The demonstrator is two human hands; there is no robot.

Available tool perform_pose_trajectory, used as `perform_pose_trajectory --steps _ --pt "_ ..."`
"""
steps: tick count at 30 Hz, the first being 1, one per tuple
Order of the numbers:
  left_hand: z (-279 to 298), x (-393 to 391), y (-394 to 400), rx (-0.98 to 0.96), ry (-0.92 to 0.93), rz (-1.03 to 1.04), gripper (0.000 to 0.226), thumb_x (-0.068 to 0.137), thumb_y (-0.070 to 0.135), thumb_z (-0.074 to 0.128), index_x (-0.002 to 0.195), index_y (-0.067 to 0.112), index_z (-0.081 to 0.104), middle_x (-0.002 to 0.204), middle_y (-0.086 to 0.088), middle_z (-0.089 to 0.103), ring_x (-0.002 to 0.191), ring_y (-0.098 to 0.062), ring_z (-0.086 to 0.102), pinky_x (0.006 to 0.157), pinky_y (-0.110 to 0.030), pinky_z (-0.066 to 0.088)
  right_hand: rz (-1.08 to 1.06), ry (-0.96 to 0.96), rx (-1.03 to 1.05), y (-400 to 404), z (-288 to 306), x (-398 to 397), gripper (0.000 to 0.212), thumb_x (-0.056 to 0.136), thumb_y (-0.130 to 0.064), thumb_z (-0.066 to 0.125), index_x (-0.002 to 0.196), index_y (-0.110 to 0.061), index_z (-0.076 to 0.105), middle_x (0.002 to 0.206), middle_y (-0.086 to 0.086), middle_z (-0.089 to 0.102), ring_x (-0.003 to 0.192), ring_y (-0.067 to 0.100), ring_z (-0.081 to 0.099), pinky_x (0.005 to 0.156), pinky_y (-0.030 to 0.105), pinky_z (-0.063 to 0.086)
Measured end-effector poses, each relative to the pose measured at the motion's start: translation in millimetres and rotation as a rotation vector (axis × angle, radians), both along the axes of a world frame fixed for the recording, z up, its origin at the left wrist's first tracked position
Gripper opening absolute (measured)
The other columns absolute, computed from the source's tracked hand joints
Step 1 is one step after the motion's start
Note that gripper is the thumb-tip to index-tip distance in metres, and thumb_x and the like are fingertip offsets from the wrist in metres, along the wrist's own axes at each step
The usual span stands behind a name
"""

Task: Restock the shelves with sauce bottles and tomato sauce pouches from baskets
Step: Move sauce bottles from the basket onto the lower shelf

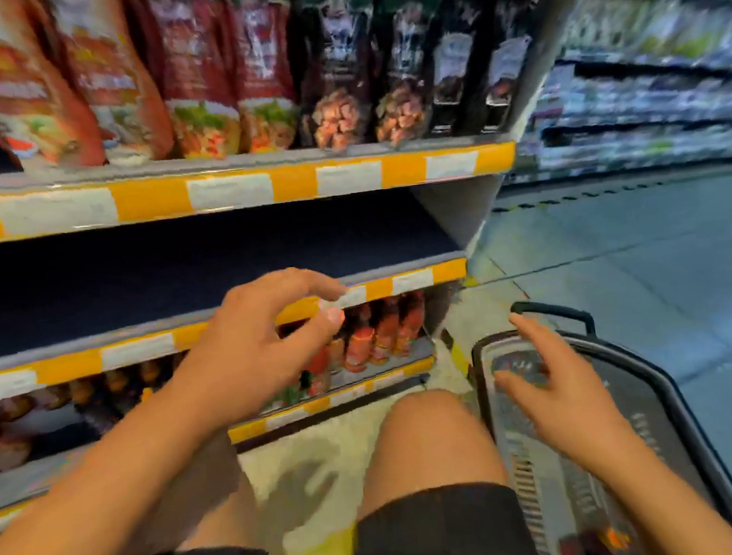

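My left hand [264, 336] hovers in front of the middle shelf edge [144, 349], fingers spread and loosely bent, holding nothing. My right hand [553, 385] reaches over the grey basket [685, 411] on the floor at right, fingers spread, empty. A red item [599, 542] lies at the basket's near end, blurred. Red sauce bottles [377, 337] stand on the lower shelf just beyond my left fingertips. Red and dark sauce pouches [194, 72] fill the top shelf. The middle shelf looks dark, with nothing visible on it.
My bare knee [431, 437] sits between the shelf unit and the basket. The basket's black handle [553, 309] stands up at its far end. An open aisle floor [636, 258] runs to the right, with more stocked shelves [645, 84] beyond.
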State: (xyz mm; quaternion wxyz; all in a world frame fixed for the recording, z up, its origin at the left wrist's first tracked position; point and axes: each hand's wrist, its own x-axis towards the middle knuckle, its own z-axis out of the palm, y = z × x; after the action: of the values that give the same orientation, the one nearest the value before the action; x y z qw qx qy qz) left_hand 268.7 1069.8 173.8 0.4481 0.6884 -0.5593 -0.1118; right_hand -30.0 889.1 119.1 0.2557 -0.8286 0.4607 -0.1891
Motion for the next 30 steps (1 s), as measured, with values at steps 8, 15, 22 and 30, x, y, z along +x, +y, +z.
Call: perform_pose_trajectory --steps 8,15,22,30 --pt "-13 -148 -106 0.101 -0.273 -0.464 0.033 0.096 0.046 0.058 0.122 0.031 0.071 0.114 0.019 0.066 0.108 0.002 0.055 0.096 -0.027 0.045 -0.364 0.091 0.17 4 -50 -166 0.068 0.09 -0.019 0.077 0.152 -0.019 0.048 0.156 0.005 0.047 0.144 0.025 0.044 0.118 0.033 0.031" --pt "-43 -290 -179 0.308 -0.424 -0.742 0.029 0.094 0.049 0.056 0.112 0.03 0.069 0.118 0.006 0.067 0.115 -0.018 0.06 0.099 -0.043 0.05 -0.427 0.185 0.36 18 -85 -236 0.07 0.092 -0.024 0.074 0.155 -0.019 0.043 0.152 0.002 0.05 0.136 0.018 0.049 0.106 0.022 0.035" --pt "-146 -366 -183 0.525 -0.254 -0.793 0.016 0.089 0.037 0.059 0.094 0.024 0.064 0.09 0.005 0.068 0.088 -0.018 0.064 0.081 -0.039 0.055 -0.437 0.295 0.496 -7 -152 -274 0.053 0.084 -0.028 0.071 0.135 -0.024 0.058 0.128 0.001 0.065 0.112 0.018 0.064 0.097 0.037 0.054" --pt "-214 -362 -195 0.833 -0.296 -0.795 0.015 0.084 0.032 0.071 0.093 0.023 0.063 0.074 0.006 0.064 0.074 -0.018 0.063 0.074 -0.037 0.055 -0.385 0.444 0.591 -48 -212 -263 0.037 0.084 -0.024 0.073 0.119 -0.022 0.062 0.113 0.006 0.069 0.101 0.027 0.068 0.086 0.037 0.058"
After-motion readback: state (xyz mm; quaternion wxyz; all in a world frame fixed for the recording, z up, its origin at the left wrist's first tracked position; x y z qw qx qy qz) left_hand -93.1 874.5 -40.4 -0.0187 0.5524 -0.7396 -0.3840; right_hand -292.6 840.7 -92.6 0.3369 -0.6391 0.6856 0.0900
